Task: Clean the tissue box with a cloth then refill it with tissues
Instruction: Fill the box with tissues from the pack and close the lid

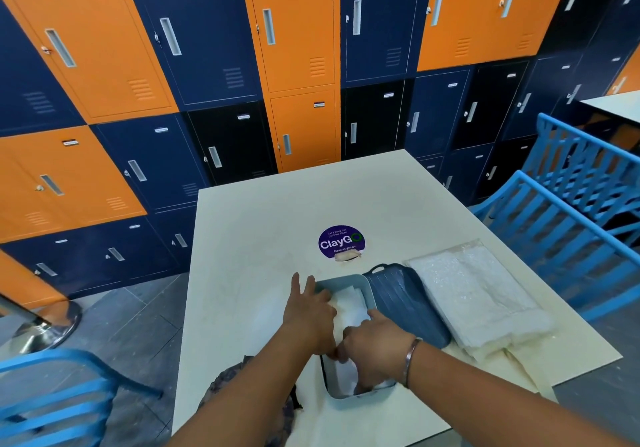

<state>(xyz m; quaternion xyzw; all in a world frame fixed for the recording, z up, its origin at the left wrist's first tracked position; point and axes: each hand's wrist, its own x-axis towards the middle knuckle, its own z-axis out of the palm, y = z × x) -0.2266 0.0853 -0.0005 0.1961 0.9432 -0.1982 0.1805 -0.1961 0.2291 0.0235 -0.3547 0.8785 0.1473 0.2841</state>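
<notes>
A blue slatted chair (52, 398) stood at the near left, with a chrome post base (45, 329) on the floor behind it. Orange, navy and black lockers (207, 48) filled the wall beyond. At the near edge of the pale counter (259, 232) a crumpled grey cloth (239, 377) lay partly under the left forearm, just left of the box.

The left hand (308, 315) lay palm down across the far left part of the open tissue box (349, 400). Its grip was spread: two fingers reached past the box's left rim and the rest lay on the white tissues (353, 304) inside. The light blue box sat lengthwise near the counter's front edge.

A round purple sticker (341, 241) marked the counter farther back.

The right hand (374, 349), with a metal bangle (412, 356) on the wrist, reached down into the near end of the box. Its fingertips were hidden among the tissues, so I could not tell whether its grip pinched any.

A dark blue ribbed lid (405, 301) lay against the box's right side. Just right of the lid lay a clear plastic pack of white tissues (474, 294). More blue chairs (554, 221) stood past the counter's right edge.
</notes>
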